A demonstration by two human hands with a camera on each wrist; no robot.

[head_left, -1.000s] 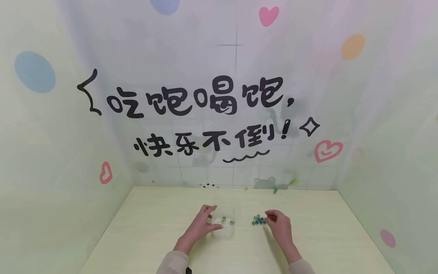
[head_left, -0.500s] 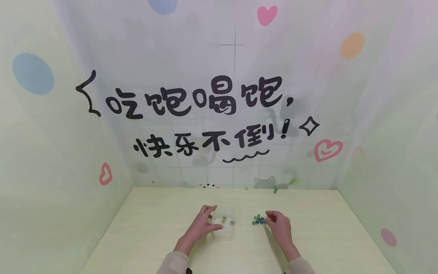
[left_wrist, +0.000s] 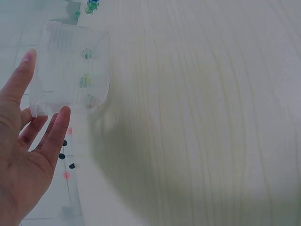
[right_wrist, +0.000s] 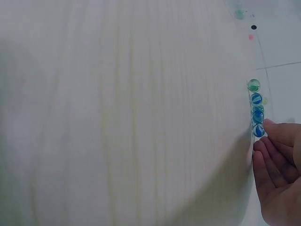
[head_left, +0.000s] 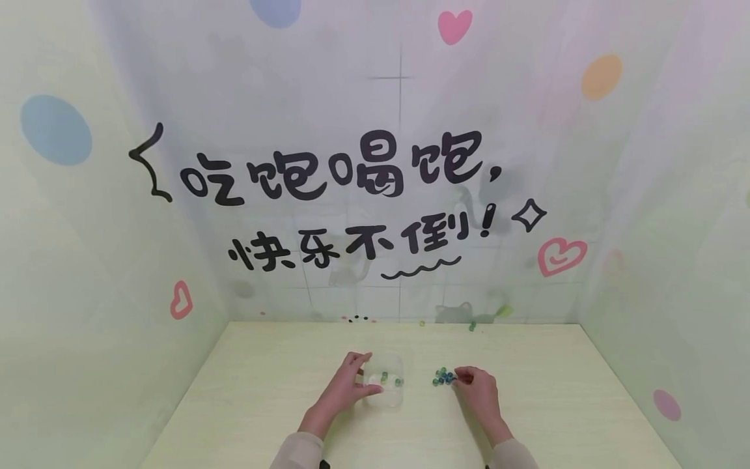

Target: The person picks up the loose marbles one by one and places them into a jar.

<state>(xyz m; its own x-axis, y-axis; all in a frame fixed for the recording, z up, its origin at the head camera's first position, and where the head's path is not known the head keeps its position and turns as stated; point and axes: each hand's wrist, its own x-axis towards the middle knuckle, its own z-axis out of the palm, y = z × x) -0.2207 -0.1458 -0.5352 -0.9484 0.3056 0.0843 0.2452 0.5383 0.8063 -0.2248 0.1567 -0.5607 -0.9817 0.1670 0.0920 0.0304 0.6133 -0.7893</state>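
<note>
My left hand (head_left: pixel 342 389) holds a small clear plastic box (head_left: pixel 391 396) at its left side, thumb in front and fingers behind. Several marbles show through the wall of the box (left_wrist: pixel 63 61) in the left wrist view. Right of the box lies a cluster of green and blue glass marbles (head_left: pixel 442 376) on the table. At the cluster's right edge is my right hand (head_left: pixel 479 389), its thumb and fingers bent and slightly apart. In the right wrist view, its fingertips are beside the nearest blue-swirled marble (right_wrist: pixel 258 130); no marble is clearly between them.
The pale wood-grain table (head_left: pixel 281 365) meets a printed backdrop (head_left: pixel 293 296) at its far edge. Two loose marbles sit back there, one yellowish marble (head_left: pixel 422 324) and one green marble (head_left: pixel 472 326). Curtain-like walls stand on both sides.
My right hand has lowered slightly, its fingertips coming down to the edge of the marble cluster. My left hand and the box stay in place; the head view shifts a little.
</note>
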